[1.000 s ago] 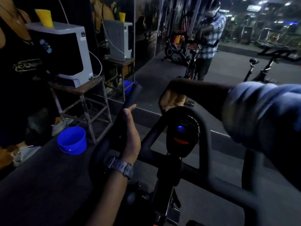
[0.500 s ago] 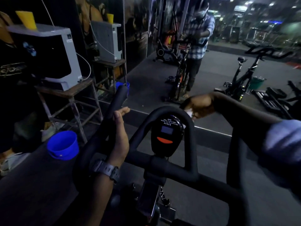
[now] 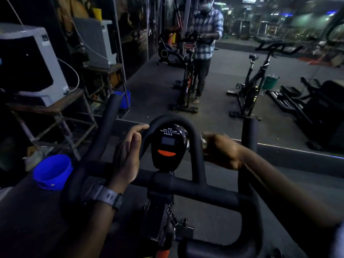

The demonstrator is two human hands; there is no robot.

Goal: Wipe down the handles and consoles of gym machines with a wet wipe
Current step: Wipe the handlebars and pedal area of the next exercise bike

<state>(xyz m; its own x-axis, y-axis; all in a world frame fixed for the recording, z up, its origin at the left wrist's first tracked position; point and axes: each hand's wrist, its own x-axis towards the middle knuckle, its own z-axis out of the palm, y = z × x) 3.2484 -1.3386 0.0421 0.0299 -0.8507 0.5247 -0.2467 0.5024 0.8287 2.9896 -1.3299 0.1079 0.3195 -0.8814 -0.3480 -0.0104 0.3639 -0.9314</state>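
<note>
The person's left hand (image 3: pixel 128 155) rests open against the left side of the exercise bike's looped handlebar (image 3: pixel 193 142), fingers (image 3: pixel 139 127) straight and their tips touching the loop beside the console (image 3: pixel 168 146). The console, with a grey screen and an orange button, sits inside the loop. The right hand (image 3: pixel 221 151) is curled at the loop's right side, blurred; a pale scrap at its fingertips may be the wet wipe (image 3: pixel 203 140), though this cannot be told for certain. A blue bucket (image 3: pixel 53 171) stands lower left.
</note>
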